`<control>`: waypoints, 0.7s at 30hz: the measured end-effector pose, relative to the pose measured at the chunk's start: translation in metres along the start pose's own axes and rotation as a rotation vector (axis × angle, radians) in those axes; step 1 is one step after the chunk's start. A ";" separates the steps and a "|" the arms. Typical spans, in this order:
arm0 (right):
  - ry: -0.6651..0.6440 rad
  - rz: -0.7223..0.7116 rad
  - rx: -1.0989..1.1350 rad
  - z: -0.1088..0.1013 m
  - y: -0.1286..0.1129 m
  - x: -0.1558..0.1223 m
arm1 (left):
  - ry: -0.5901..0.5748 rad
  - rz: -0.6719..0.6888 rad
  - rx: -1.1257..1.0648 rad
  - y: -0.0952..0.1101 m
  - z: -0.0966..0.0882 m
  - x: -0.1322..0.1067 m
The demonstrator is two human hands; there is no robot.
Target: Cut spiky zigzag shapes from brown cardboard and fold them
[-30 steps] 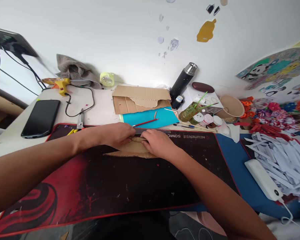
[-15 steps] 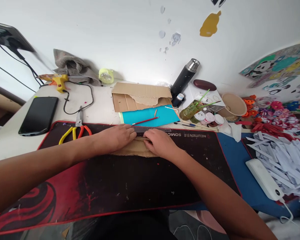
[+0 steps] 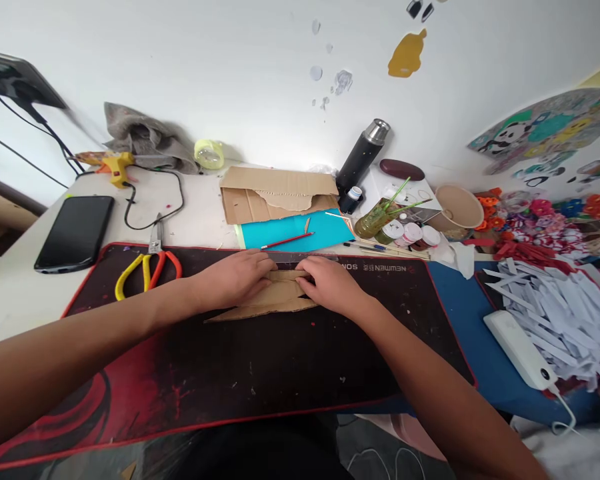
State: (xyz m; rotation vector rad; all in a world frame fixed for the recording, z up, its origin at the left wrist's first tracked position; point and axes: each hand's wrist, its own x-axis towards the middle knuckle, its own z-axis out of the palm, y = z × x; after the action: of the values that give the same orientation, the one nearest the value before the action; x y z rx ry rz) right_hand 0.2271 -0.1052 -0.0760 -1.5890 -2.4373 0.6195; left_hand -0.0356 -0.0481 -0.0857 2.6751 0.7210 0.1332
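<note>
Both my hands rest on a brown cardboard piece (image 3: 275, 299) lying on the black and red desk mat (image 3: 260, 367). My left hand (image 3: 235, 277) grips the piece's left part with curled fingers. My right hand (image 3: 330, 285) grips its right part, fingers closed over the top edge. The piece tapers to a point at the lower left. A dark ruler (image 3: 290, 257) lies just behind my hands along the mat's far edge.
Yellow and orange pliers (image 3: 145, 267) lie on the mat's left, a black phone (image 3: 75, 232) beyond. Behind stand cardboard sheets (image 3: 275, 190), teal paper (image 3: 295, 233), a red pencil (image 3: 287, 241), a black flask (image 3: 363, 157), paint pots (image 3: 410, 233), a paper cup (image 3: 460, 207). White paper strips (image 3: 560, 307) pile right.
My hands have drawn apart a little on the cardboard piece, showing more of its folded middle and its pointed left end. The view has shifted slightly.
</note>
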 end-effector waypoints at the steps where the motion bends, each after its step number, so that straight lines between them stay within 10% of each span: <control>1: -0.006 -0.005 -0.013 -0.001 -0.001 0.000 | -0.015 -0.008 -0.008 0.001 0.001 0.003; 21: -0.237 -0.146 -0.291 -0.023 -0.020 0.019 | -0.117 0.280 0.039 -0.014 -0.010 0.021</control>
State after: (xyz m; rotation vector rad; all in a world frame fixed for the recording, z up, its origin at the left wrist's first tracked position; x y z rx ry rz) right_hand 0.2103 -0.0889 -0.0487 -1.4873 -2.9023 0.4693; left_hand -0.0258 -0.0224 -0.0814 2.7804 0.3135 0.0335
